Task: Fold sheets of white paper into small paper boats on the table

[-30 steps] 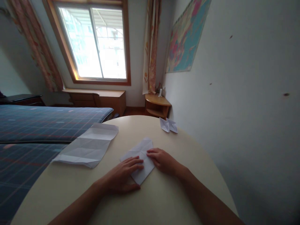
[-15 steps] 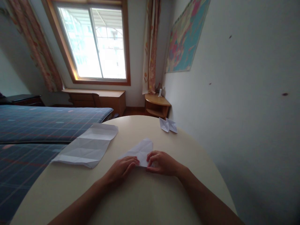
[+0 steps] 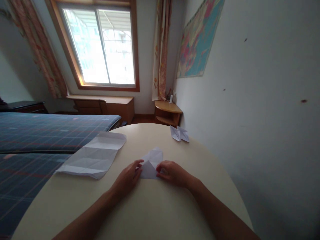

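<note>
A small folded sheet of white paper [image 3: 149,170] lies on the table in front of me, with a triangular flap along its near edge and its far part reaching away to a blunt tip. My left hand [image 3: 128,173] is closed at the paper's left edge, thumb and fingers bent around it. On the right edge, my right hand [image 3: 172,172] pinches the paper with curled fingers. The fingertips of both hands partly cover the sheet's sides.
A stack of larger creased white sheets [image 3: 92,155] lies left on the round cream table [image 3: 155,210]. Two folded paper pieces [image 3: 179,134] stand near its far right edge. A bed with a blue plaid cover [image 3: 50,133] adjoins the left; a white wall [image 3: 262,133] is on the right.
The paper's left part has been folded over, so a triangular flap now shows at the near edge. My left hand has shifted slightly left; my right hand has stayed almost in place.
</note>
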{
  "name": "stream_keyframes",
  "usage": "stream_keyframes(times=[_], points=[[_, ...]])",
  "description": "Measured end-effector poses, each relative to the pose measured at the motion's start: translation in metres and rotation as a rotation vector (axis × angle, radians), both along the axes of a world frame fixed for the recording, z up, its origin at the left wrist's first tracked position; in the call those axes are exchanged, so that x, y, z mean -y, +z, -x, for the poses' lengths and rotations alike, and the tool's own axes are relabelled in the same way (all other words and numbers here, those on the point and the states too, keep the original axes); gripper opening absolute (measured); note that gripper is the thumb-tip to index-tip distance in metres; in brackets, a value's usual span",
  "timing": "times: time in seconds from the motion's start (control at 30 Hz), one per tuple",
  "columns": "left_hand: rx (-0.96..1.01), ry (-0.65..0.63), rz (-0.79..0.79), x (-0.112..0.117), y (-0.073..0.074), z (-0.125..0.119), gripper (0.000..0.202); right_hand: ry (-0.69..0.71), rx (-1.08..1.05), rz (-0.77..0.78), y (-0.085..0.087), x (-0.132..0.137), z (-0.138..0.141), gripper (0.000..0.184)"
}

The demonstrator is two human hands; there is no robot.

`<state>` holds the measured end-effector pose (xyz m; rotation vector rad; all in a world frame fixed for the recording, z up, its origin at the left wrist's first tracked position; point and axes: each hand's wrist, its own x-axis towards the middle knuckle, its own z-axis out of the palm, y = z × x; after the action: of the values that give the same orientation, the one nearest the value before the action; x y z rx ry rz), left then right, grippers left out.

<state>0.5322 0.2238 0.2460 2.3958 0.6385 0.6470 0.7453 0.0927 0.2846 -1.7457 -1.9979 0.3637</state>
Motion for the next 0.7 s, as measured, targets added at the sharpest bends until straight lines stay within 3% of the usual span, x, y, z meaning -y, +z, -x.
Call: stream_keyframes(times=[0.17, 0.5, 0.7], points=[[0.029, -0.059, -0.112, -0.002, -0.004, 0.0, 0.034, -0.022, -0.055, 0.015, 0.003, 0.002, 0.002, 0.038], [-0.049, -0.157, -0.295, 0.002, 0.005, 0.001, 0.029, 0.063, 0.017, -0.06, -0.003, 0.003, 0.003, 0.028], [-0.075, -0.206, -0.302, 0.001, 0.007, 0.002, 0.03, 0.135, 0.155, -0.027, -0.002, 0.005, 0.016, 0.048]])
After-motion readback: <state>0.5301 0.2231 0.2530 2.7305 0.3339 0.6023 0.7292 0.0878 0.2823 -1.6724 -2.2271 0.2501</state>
